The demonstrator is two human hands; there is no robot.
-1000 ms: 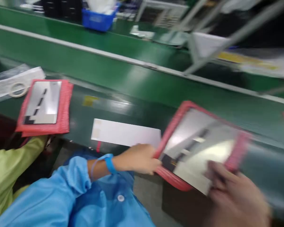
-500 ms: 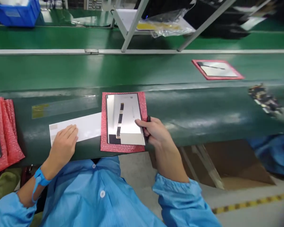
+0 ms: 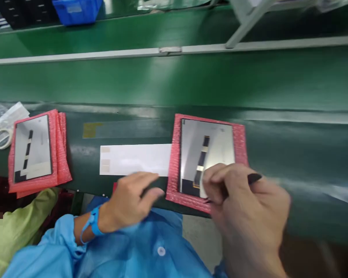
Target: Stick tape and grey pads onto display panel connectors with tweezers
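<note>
A silvery display panel (image 3: 222, 144) with a black flex cable (image 3: 202, 156) lies on a pink bubble-wrap sheet (image 3: 240, 141) in front of me. My right hand (image 3: 243, 204) is closed over the panel's lower right corner, slightly blurred. In it are black tweezers (image 3: 253, 178), mostly hidden by the fingers. My left hand (image 3: 133, 199) hovers at the bench edge, thumb and fingers apart, holding nothing. Just beyond it is a white strip (image 3: 139, 159) with beige patches, its right end meeting the pink sheet.
Another panel (image 3: 42, 141) rests on stacked pink bubble wrap (image 3: 62, 162) at left, near a tape roll (image 3: 2, 139). Clear film (image 3: 127, 129) lies on the green bench. A blue bin (image 3: 77, 11) and metal stand (image 3: 246, 27) are behind. A co-worker's yellow-green sleeve (image 3: 29, 220) is at left.
My view has swung left. My left hand has lifted off the white strip and drawn back toward me, opening. My right hand has moved from the panel's right edge to its lower corner.
</note>
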